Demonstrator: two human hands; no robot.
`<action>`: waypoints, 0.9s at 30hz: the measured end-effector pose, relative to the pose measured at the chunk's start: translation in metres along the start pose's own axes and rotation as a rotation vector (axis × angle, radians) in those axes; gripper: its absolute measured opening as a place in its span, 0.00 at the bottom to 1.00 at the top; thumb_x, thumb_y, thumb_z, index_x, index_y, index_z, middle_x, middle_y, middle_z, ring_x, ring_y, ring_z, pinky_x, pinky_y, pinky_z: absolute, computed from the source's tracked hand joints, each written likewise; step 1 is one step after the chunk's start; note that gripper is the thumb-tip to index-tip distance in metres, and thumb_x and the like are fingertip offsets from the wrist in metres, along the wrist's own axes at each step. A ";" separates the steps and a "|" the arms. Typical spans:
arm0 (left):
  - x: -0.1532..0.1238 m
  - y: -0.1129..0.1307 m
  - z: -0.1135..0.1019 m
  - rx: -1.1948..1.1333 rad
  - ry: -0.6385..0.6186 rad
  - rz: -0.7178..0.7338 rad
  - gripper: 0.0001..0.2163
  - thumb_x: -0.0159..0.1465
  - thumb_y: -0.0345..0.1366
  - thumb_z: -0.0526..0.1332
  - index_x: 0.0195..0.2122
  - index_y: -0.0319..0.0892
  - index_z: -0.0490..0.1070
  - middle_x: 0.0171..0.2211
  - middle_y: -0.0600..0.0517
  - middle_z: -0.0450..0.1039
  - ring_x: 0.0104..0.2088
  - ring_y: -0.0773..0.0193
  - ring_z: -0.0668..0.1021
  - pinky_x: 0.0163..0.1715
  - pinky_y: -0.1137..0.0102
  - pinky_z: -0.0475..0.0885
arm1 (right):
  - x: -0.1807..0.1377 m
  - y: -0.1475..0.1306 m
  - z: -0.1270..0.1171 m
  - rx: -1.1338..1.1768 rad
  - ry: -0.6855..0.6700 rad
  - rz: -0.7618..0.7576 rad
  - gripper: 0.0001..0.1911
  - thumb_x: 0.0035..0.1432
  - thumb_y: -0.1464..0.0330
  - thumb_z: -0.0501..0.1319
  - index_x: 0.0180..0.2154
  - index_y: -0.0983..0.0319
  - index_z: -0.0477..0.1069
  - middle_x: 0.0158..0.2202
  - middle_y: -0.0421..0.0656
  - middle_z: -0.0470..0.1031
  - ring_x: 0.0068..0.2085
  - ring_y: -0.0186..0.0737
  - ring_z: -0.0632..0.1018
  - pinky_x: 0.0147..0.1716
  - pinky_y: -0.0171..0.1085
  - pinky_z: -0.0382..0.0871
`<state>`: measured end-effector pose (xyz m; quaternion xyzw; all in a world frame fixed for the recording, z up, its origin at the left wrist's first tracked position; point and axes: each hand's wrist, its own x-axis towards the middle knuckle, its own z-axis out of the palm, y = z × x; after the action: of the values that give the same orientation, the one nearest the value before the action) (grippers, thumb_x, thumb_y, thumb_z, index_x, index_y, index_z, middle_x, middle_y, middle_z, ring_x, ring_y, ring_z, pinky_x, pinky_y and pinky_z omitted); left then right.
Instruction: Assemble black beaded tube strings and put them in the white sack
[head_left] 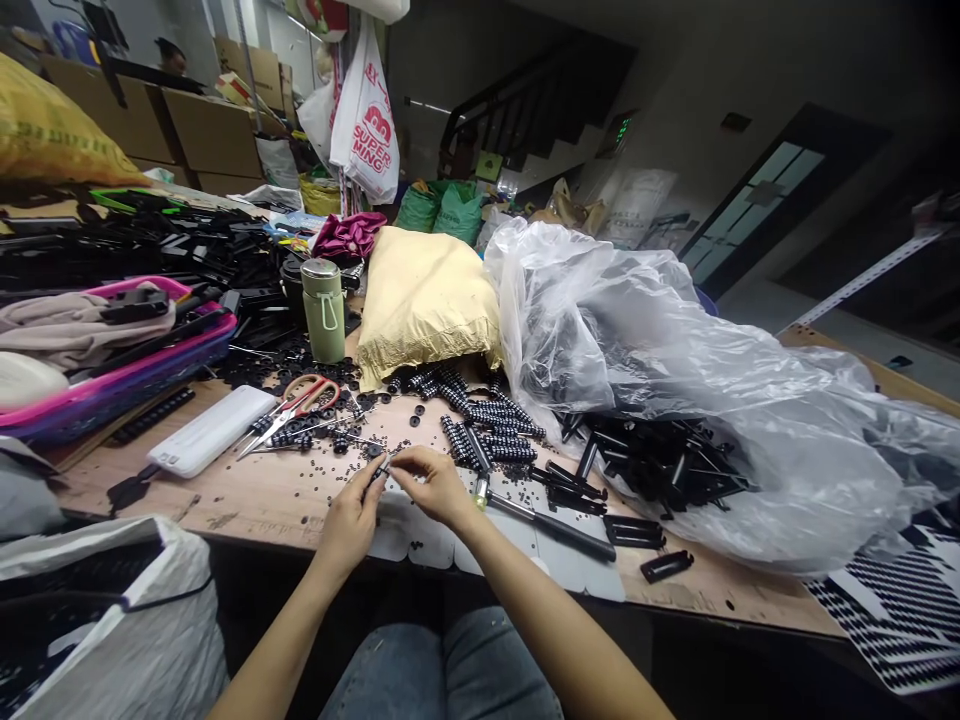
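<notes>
My left hand [352, 513] is closed around a small black part [380, 470] above the front edge of the table [262, 510]. My right hand [433, 482] meets it there, thumb and fingertips pinched at the part's end; whether a tiny piece sits between them is too small to tell. Just right of my hands lies a hammer [574, 537] with a dark handle on pale sheets. Behind it are rows of black-and-white ribbed cylinders [499, 415]. Tiny dark rings [322, 470] lie scattered behind and left of my hands.
Scissors [319, 390] and a white power bank [214, 430] lie left. A green bottle [326, 320] and a yellow sack [427, 300] stand behind. Black plastic parts [675, 465] spill from a clear bag [600, 300] at right. A pink basket [217, 325] sits far left.
</notes>
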<state>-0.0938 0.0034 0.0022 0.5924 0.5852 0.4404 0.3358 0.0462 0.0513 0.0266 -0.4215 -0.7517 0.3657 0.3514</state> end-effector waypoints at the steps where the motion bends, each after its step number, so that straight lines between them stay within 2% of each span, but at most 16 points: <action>1: 0.000 -0.001 -0.003 -0.013 0.014 -0.008 0.19 0.61 0.44 0.47 0.50 0.43 0.63 0.50 0.47 0.66 0.52 0.60 0.67 0.51 0.63 0.62 | 0.003 0.004 0.002 -0.011 0.014 0.042 0.11 0.50 0.68 0.59 0.38 0.59 0.71 0.41 0.43 0.73 0.45 0.38 0.72 0.47 0.39 0.64; 4: 0.001 0.001 -0.008 0.002 0.041 -0.044 0.17 0.60 0.45 0.49 0.47 0.44 0.64 0.45 0.48 0.70 0.47 0.57 0.71 0.46 0.62 0.66 | 0.012 0.016 0.008 0.030 0.038 0.144 0.09 0.46 0.69 0.62 0.34 0.59 0.72 0.41 0.44 0.74 0.47 0.42 0.71 0.52 0.45 0.58; 7: 0.002 0.003 -0.007 0.068 0.018 -0.060 0.17 0.60 0.45 0.49 0.46 0.46 0.65 0.44 0.49 0.70 0.45 0.57 0.72 0.44 0.62 0.67 | 0.016 0.024 0.011 0.179 0.060 0.249 0.11 0.47 0.63 0.62 0.33 0.62 0.72 0.35 0.45 0.76 0.40 0.41 0.75 0.43 0.43 0.67; 10: 0.003 0.004 -0.001 0.085 -0.014 -0.005 0.18 0.61 0.44 0.48 0.50 0.46 0.63 0.49 0.49 0.67 0.51 0.58 0.68 0.49 0.62 0.64 | 0.015 0.022 0.009 0.380 0.068 0.368 0.19 0.47 0.57 0.60 0.35 0.65 0.72 0.29 0.45 0.76 0.32 0.38 0.77 0.34 0.39 0.71; 14: 0.005 0.003 0.005 0.095 -0.001 0.030 0.20 0.61 0.44 0.47 0.52 0.45 0.62 0.52 0.49 0.65 0.53 0.60 0.66 0.52 0.63 0.62 | 0.012 0.014 0.005 0.599 0.068 0.472 0.20 0.40 0.56 0.65 0.32 0.66 0.73 0.24 0.42 0.74 0.27 0.33 0.75 0.33 0.38 0.71; 19: 0.007 0.004 0.006 0.120 -0.002 0.054 0.19 0.62 0.43 0.47 0.52 0.44 0.62 0.51 0.48 0.66 0.52 0.60 0.67 0.51 0.63 0.63 | 0.009 0.008 0.002 0.742 0.083 0.519 0.18 0.33 0.60 0.69 0.28 0.65 0.74 0.23 0.40 0.74 0.24 0.29 0.73 0.33 0.35 0.70; 27: 0.008 0.013 0.010 0.143 -0.001 0.070 0.19 0.62 0.43 0.47 0.53 0.46 0.62 0.50 0.48 0.67 0.52 0.60 0.68 0.50 0.62 0.64 | 0.008 0.005 -0.006 0.781 0.112 0.518 0.18 0.35 0.60 0.69 0.29 0.66 0.74 0.22 0.40 0.73 0.25 0.30 0.73 0.34 0.37 0.70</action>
<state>-0.0803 0.0112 0.0113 0.6350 0.5940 0.4088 0.2773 0.0499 0.0622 0.0269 -0.4505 -0.4077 0.6736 0.4208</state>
